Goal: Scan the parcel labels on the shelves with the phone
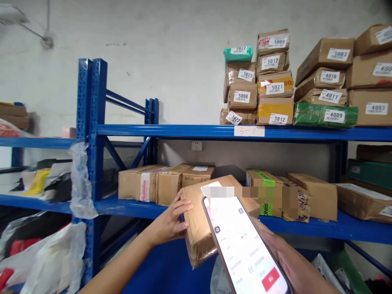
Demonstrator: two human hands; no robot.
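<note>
A brown cardboard box with a white label on its top is held up in front of the blue shelving. My left hand grips its left end, fingers over the top edge and side. In my right hand is a smartphone, its lit screen facing me with a red button near the bottom. The phone overlaps the box's right part, so I cannot tell whether the right hand also touches the box. Most of the right hand's fingers are hidden behind the phone.
Several cardboard parcels line the middle blue shelf behind the box. Above, numbered parcels are stacked on the upper shelf. A blue upright post stands at left, with plastic-wrapped bags beyond it.
</note>
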